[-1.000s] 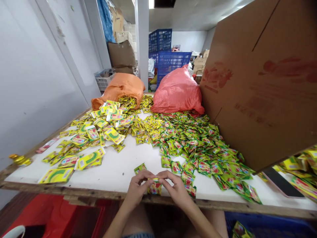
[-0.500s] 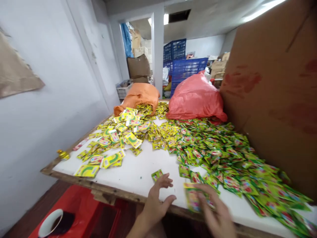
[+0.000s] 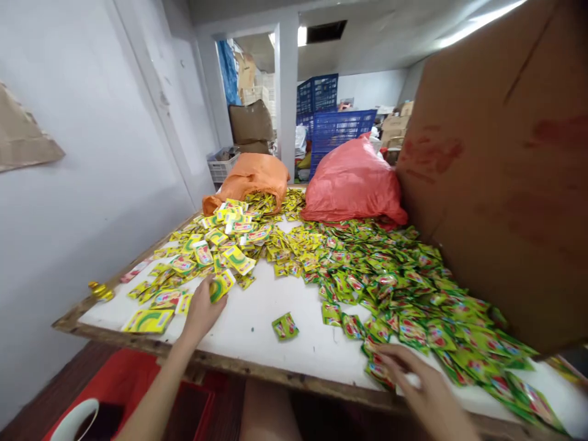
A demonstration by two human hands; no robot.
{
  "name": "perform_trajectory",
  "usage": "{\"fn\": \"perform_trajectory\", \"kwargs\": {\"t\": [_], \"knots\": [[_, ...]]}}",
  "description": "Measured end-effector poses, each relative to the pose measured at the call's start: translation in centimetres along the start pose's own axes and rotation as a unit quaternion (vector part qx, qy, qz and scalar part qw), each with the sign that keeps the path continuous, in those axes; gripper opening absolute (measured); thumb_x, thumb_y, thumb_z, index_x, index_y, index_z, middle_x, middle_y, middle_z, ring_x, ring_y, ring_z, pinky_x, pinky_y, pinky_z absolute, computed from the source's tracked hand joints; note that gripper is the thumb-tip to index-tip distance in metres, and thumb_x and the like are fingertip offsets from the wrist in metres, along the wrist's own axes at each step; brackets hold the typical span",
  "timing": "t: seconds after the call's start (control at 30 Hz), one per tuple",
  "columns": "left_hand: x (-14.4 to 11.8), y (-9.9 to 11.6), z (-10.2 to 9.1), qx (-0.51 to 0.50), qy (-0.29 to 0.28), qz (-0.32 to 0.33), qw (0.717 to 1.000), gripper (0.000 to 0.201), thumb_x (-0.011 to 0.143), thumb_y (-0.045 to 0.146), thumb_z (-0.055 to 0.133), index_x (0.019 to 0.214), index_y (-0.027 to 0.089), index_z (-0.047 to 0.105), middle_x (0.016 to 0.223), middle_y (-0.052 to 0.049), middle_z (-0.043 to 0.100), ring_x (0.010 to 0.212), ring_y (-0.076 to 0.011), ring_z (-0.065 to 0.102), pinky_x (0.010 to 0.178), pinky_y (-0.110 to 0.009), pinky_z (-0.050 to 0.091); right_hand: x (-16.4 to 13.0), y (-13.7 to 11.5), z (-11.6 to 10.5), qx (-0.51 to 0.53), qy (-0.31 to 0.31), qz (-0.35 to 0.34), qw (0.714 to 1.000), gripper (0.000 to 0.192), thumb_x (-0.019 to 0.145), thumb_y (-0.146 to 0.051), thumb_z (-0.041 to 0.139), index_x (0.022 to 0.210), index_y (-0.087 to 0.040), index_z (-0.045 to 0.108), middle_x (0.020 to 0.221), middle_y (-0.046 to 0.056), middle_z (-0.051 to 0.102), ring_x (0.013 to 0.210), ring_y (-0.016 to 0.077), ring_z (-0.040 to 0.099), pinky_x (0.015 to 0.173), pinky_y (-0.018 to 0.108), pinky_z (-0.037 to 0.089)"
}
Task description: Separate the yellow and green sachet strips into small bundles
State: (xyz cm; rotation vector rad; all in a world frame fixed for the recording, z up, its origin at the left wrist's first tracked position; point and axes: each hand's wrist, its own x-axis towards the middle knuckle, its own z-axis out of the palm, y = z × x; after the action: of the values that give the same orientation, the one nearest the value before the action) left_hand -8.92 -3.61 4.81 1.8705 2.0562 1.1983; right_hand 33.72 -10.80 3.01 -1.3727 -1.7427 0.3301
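White table centre frame, sachets mostly unsorted (huge heap left). Left hand fingers pinch yellow sachet; right hand fingers grip green sachets, lower right.

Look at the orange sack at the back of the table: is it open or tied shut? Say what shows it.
Open. The orange sack lies on its side with yellow sachets spilling from its mouth onto the table.
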Motion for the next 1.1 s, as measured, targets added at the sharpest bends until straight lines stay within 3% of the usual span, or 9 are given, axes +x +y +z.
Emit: {"fn": "perform_trajectory", "kwargs": {"t": [0.07,0.13,0.27,0.37,0.47,0.67,0.87,0.97,1.1], "knots": [[-1.8,3.0,1.8,-0.108,0.005,-0.021,0.994,0.056,0.070,0.032,0.057,0.121,0.019,0.037,0.116,-0.010,0.050,0.108,-0.0262,0.047,0.093,-0.039,0.035,1.5,-2.3,4.1,0.001,-0.066,0.021,0.998,0.014,0.082,-0.030,0.048,0.086,-0.026,0.061,0.081,0.006,0.067,0.069,0.0213,0.063,0.058,0.031,0.052],[-3.9,5.4,3.7,-0.249,-0.041,-0.065,0.965,0.050,0.072,0.033,0.056,0.118,0.020,0.041,0.110,-0.009,0.055,0.102,-0.0242,0.052,0.089,-0.036,0.039,3.2,-4.8,9.2,-0.029,-0.080,0.040,0.996,0.010,0.082,-0.024,0.049,0.086,-0.023,0.057,0.080,0.007,0.066,0.068,0.0222,0.063,0.059,0.033,0.051],[-7.1,7.7,6.4,-0.503,-0.098,-0.209,0.833,0.046,0.067,0.036,0.061,0.109,0.019,0.048,0.099,-0.006,0.064,0.088,-0.0223,0.061,0.079,-0.033,0.047,5.2,-8.2,16.4,-0.076,-0.080,0.065,0.992,0.020,0.067,-0.021,0.067,0.082,-0.024,0.054,0.076,0.011,0.063,0.072,0.0294,0.062,0.058,0.040,0.049],[-7.6,7.9,6.9,-0.578,-0.087,-0.302,0.753,0.045,0.062,0.035,0.065,0.102,0.018,0.052,0.089,-0.005,0.069,0.082,-0.0247,0.064,0.067,-0.033,0.051,4.7,-8.4,17.2,-0.075,-0.109,0.067,0.989,0.021,0.062,-0.018,0.071,0.069,-0.025,0.053,0.064,0.007,0.062,0.065,0.0277,0.062,0.052,0.037,0.049],[-7.3,7.9,6.5,-0.597,-0.083,-0.349,0.717,0.039,0.064,0.035,0.062,0.097,0.014,0.057,0.080,-0.005,0.071,0.076,-0.0246,0.066,0.062,-0.033,0.052,4.3,-7.5,15.8,-0.054,-0.133,0.054,0.988,0.017,0.066,-0.017,0.069,0.066,-0.025,0.054,0.067,0.003,0.064,0.066,0.0218,0.062,0.053,0.031,0.050],[-7.1,8.4,6.2,-0.585,-0.065,-0.382,0.713,0.037,0.070,0.040,0.055,0.090,0.010,0.062,0.072,-0.008,0.071,0.068,-0.0226,0.067,0.060,-0.032,0.053,10.6,-5.3,14.1,-0.036,-0.148,-0.003,0.988,0.012,0.086,-0.020,0.048,0.093,-0.018,0.057,0.097,0.004,0.062,0.093,0.0178,0.058,0.080,0.030,0.047],[-7.6,8.2,6.5,-0.569,-0.023,-0.353,0.742,0.043,0.063,0.047,0.064,0.088,0.012,0.062,0.075,-0.007,0.071,0.067,-0.0204,0.066,0.062,-0.031,0.052,19.0,-4.5,15.5,-0.088,-0.216,-0.030,0.972,0.024,0.088,-0.030,0.047,0.108,-0.018,0.053,0.110,0.005,0.055,0.092,0.0169,0.056,0.078,0.036,0.048],[-7.9,7.8,6.6,-0.568,-0.019,-0.335,0.752,0.045,0.063,0.048,0.065,0.091,0.013,0.060,0.077,-0.007,0.071,0.070,-0.0201,0.066,0.063,-0.029,0.051,19.7,-4.1,15.7,-0.126,-0.272,-0.045,0.953,0.026,0.087,-0.030,0.049,0.109,-0.015,0.052,0.108,0.005,0.055,0.091,0.0173,0.057,0.077,0.036,0.048],[-8.2,7.7,6.9,-0.576,-0.026,-0.317,0.753,0.045,0.065,0.045,0.066,0.096,0.015,0.055,0.079,-0.007,0.070,0.074,-0.0207,0.066,0.068,-0.031,0.051,16.2,-4.1,14.9,-0.164,-0.336,-0.090,0.923,0.018,0.082,-0.025,0.056,0.096,-0.014,0.058,0.092,0.004,0.061,0.085,0.0171,0.058,0.077,0.036,0.046]]}}
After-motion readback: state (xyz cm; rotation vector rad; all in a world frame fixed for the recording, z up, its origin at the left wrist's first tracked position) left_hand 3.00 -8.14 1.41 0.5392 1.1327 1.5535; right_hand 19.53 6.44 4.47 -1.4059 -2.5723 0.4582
